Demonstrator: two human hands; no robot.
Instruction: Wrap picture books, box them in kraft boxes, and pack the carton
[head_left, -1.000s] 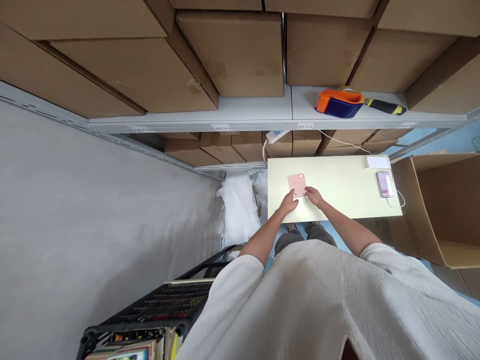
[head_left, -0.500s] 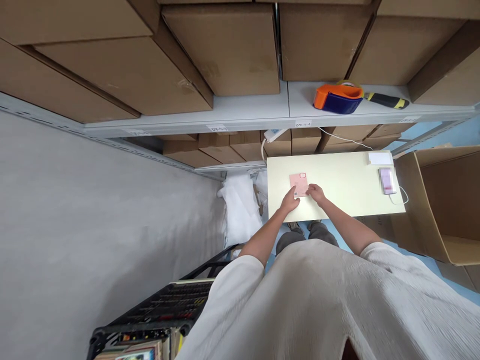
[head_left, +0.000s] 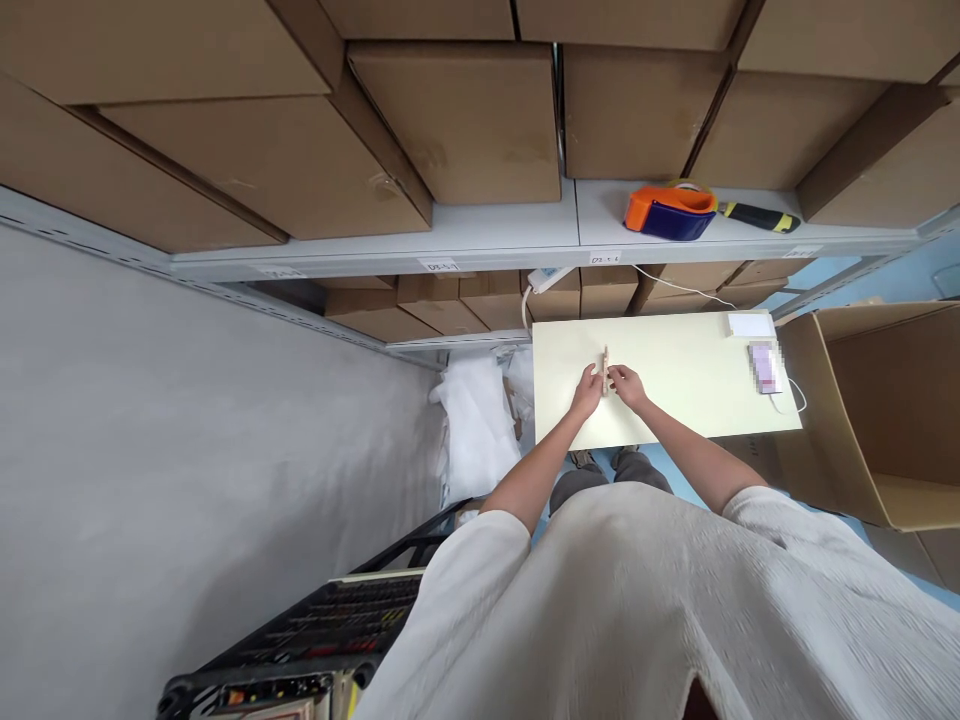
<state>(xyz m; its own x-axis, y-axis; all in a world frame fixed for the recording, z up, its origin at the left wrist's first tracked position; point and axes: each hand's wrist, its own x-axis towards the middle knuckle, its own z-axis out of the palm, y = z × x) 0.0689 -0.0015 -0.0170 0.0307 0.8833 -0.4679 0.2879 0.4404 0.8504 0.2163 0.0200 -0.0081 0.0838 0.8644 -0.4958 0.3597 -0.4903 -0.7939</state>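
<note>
A thin pink card-like package (head_left: 604, 366) stands on its edge above the pale yellow table (head_left: 675, 400), seen edge-on. My left hand (head_left: 588, 392) grips it from the left and my right hand (head_left: 625, 384) pinches it from the right, both with fingers closed on it. The two hands nearly touch over the table's near left part.
A blurred phone (head_left: 763, 366) with a white cable and a white pad (head_left: 750, 324) lie at the table's right end. An orange and blue tape dispenser (head_left: 669, 212) and a yellow-black tool (head_left: 754, 216) sit on the shelf among cardboard boxes. An open carton (head_left: 877, 420) stands right; a black crate (head_left: 315, 640) sits lower left.
The pink package lay flat on the table under my fingertips; both hands have since tipped it up onto its edge and hold it between them.
</note>
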